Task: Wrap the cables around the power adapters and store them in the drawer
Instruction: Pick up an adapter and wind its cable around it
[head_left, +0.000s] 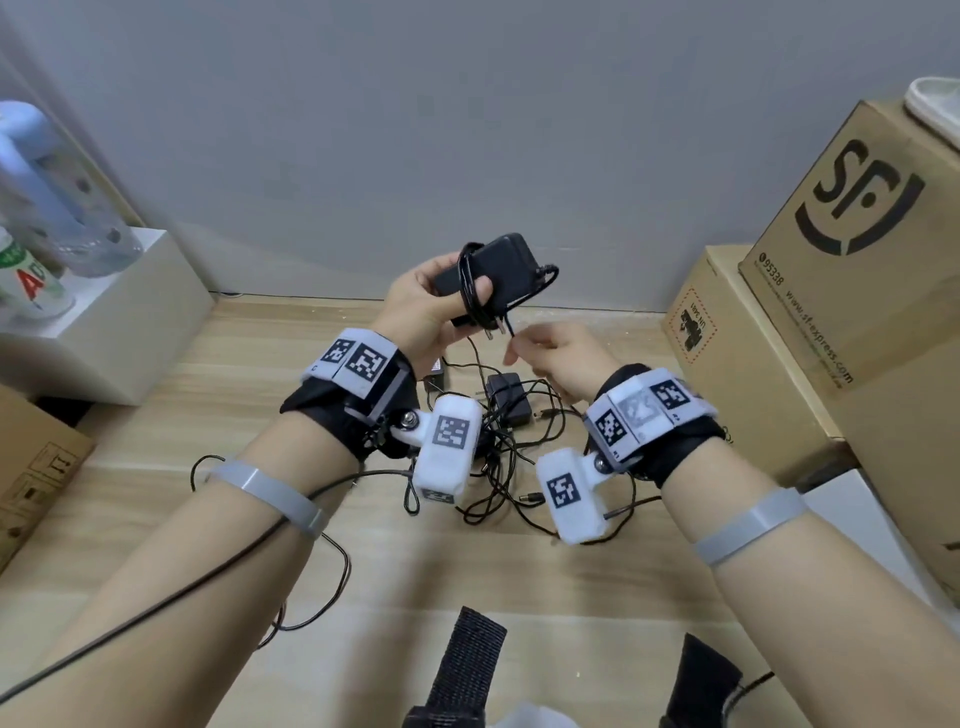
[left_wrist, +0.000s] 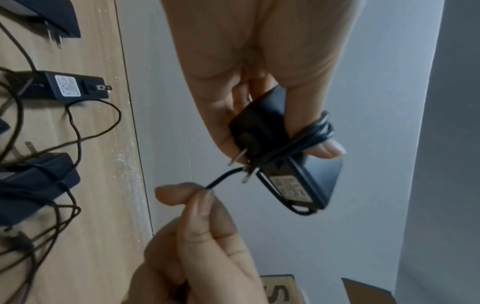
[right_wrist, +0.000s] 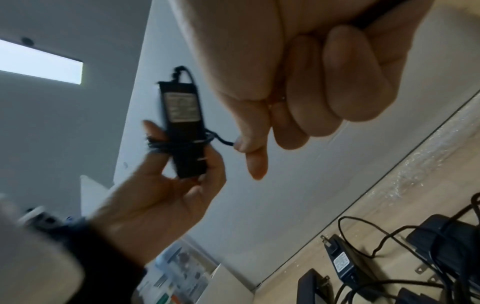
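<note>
My left hand (head_left: 431, 306) grips a black power adapter (head_left: 498, 267) raised above the wooden floor, thumb pressed over the cable loops (head_left: 470, 291) wound round its middle. In the left wrist view the adapter (left_wrist: 306, 170) shows its label and two metal prongs (left_wrist: 237, 159), with the coils (left_wrist: 315, 131) crossing my thumb. My right hand (head_left: 550, 358) pinches the free end of that cable (left_wrist: 221, 179) between thumb and forefinger, just below the prongs. The right wrist view shows the same adapter (right_wrist: 182, 123) and the short cable stretch (right_wrist: 223, 140) leading to my right thumb. No drawer is visible.
Several more black adapters (head_left: 506, 397) lie in a tangle of thin cables (head_left: 498, 467) on the floor under my wrists. Cardboard boxes (head_left: 857, 270) stack on the right, a white box (head_left: 119, 322) with bottles on the left, a grey wall (head_left: 467, 130) behind.
</note>
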